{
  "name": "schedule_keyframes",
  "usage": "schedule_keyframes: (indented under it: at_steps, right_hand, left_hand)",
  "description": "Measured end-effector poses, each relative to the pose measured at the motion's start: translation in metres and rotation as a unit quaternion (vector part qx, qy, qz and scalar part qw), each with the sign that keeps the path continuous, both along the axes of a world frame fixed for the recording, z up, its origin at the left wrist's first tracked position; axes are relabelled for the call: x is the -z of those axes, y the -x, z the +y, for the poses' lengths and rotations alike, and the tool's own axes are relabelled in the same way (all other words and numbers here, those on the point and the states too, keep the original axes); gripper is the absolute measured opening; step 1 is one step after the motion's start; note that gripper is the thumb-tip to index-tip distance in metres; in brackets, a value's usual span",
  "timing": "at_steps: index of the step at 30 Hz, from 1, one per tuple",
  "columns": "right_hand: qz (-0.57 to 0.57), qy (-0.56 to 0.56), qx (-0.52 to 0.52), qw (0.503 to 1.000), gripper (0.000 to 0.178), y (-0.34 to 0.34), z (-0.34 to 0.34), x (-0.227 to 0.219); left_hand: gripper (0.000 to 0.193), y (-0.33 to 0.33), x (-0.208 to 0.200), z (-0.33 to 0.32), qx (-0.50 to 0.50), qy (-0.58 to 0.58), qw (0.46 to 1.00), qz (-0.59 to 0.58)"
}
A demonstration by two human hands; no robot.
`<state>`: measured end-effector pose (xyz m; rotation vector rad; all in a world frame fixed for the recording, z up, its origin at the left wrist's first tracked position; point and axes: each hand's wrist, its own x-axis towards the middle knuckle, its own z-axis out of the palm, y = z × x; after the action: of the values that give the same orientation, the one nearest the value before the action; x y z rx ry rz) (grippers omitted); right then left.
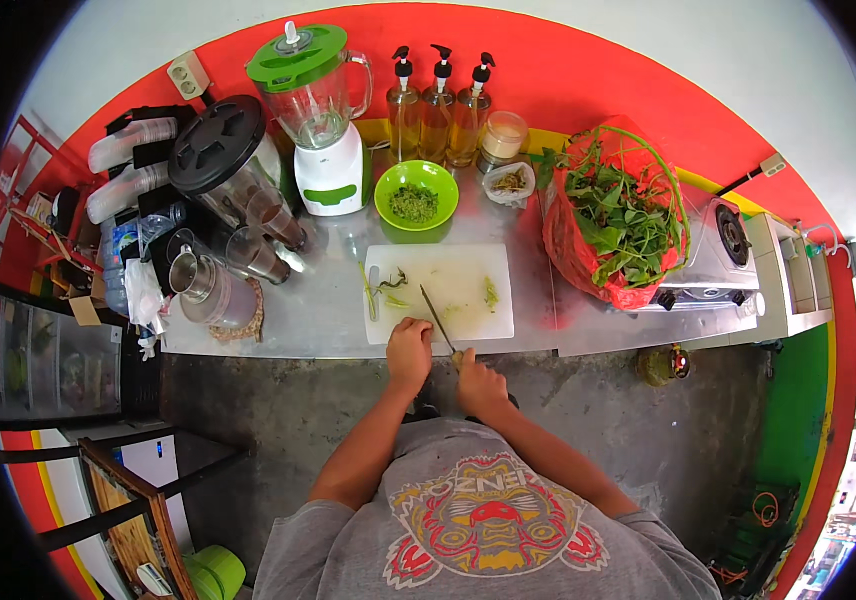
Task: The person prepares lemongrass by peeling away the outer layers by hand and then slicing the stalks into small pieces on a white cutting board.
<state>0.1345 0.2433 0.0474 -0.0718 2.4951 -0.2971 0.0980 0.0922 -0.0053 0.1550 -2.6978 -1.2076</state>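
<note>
Your right grip is closed around the handle of the knife — the blade goes over the front part of the white board, with its tip away from you and a little to the left. Your left grip is at the board's front edge, left of the knife; the fingers are curled, but I cannot tell if they hold something. On the board, green scraps are at the right and some stems at the left. Just behind the board stands the green bowl, with chopped greens inside. To the right on the bench is a red bag — full of leaves.
</note>
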Motion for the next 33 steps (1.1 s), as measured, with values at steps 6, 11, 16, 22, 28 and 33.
schedule_keyframes:
  at_steps: [6, 11, 16, 22, 28, 33]
  right_hand:
    - [0.029, 0.012, 0.027, 0.999, 0.056, 0.006, -0.001, 0.018]
    - [0.003, 0.022, 0.021, 1.0, 0.059, 0.003, -0.001, -0.002]
    - [0.018, 0.027, 0.031, 0.999, 0.055, -0.013, -0.003, 0.015]
    - [0.043, 0.02, 0.016, 0.999, 0.044, 0.012, 0.008, 0.005]
    - [0.038, 0.07, 0.034, 0.996, 0.044, -0.015, 0.012, 0.023]
    - [0.049, 0.064, 0.046, 0.996, 0.034, -0.006, 0.033, 0.019]
  left_hand:
    - [0.003, 0.002, -0.001, -0.003, 0.036, 0.003, 0.999, 0.006]
    - [0.003, 0.0, -0.001, -0.003, 0.019, -0.006, 1.0, 0.004]
    - [0.003, -0.001, -0.001, 0.0, 0.027, 0.021, 0.998, 0.052]
    - [0.005, -0.001, 0.002, 0.002, 0.028, 0.029, 0.998, 0.046]
    - [0.005, 0.009, 0.0, -0.008, 0.029, -0.003, 0.999, -0.02]
    - [0.007, 0.002, 0.001, -0.004, -0.02, 0.011, 0.999, -0.026]
